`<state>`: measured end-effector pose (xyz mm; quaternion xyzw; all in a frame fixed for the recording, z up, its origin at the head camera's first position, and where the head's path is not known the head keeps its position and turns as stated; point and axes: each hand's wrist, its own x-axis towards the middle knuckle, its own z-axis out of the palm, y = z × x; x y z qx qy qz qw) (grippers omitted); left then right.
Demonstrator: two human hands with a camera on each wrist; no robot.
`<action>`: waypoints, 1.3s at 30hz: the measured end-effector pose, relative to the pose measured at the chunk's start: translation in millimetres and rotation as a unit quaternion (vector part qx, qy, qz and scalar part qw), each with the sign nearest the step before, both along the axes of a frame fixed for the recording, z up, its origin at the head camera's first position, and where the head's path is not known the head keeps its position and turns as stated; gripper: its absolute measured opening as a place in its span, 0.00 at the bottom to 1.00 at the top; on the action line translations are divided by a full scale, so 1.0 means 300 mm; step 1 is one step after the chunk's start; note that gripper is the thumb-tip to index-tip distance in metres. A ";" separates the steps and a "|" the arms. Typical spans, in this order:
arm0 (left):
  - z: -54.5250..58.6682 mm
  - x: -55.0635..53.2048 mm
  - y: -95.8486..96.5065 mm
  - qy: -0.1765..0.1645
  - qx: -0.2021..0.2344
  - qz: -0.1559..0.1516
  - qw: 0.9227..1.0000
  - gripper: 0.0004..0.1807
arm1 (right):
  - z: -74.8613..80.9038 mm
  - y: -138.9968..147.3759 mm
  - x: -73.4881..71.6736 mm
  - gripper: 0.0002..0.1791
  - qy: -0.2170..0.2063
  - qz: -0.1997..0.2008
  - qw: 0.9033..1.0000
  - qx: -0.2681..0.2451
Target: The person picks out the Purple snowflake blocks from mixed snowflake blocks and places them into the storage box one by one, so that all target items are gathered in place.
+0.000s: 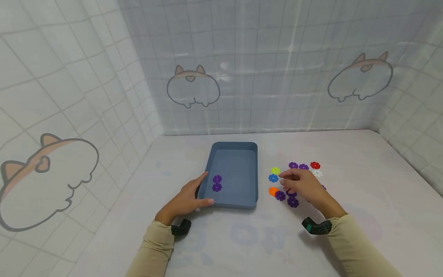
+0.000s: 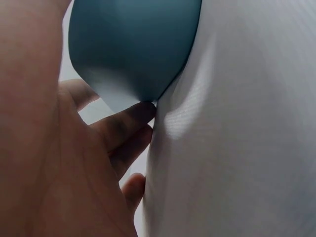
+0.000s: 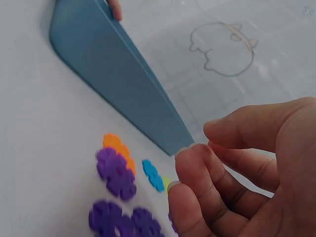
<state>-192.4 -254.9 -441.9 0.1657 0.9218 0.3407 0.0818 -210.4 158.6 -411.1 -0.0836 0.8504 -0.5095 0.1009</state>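
My left hand holds the near left corner of a blue-grey tray, thumb on the front rim and fingers along the left side. In the left wrist view its fingertips touch the tray's lower edge. Two purple flower-shaped plastic discs lie inside the tray. To the right, my right hand hovers over a group of similar discs, fingers loosely bent. The right wrist view shows nothing between thumb and fingers. Nearest its fingertips are a blue disc and a yellow-green disc; the hand hides part of the group.
Around the right hand lie an orange disc, a red disc, a white disc and several purple discs. A pale cloth covers the table. Tile-patterned curtains stand behind and at both sides.
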 end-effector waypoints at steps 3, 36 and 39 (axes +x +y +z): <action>0.002 0.002 0.001 0.000 -0.001 -0.001 1.000 0.56 | -0.009 0.030 0.010 0.21 0.010 0.005 1.000 0.007; 0.018 0.011 0.004 -0.004 -0.008 0.002 1.000 0.55 | -0.077 0.132 0.056 0.15 0.047 0.095 0.989 0.101; 0.014 0.009 0.004 -0.003 -0.009 0.002 1.000 0.55 | -0.076 0.126 0.061 0.17 0.051 0.097 0.988 0.108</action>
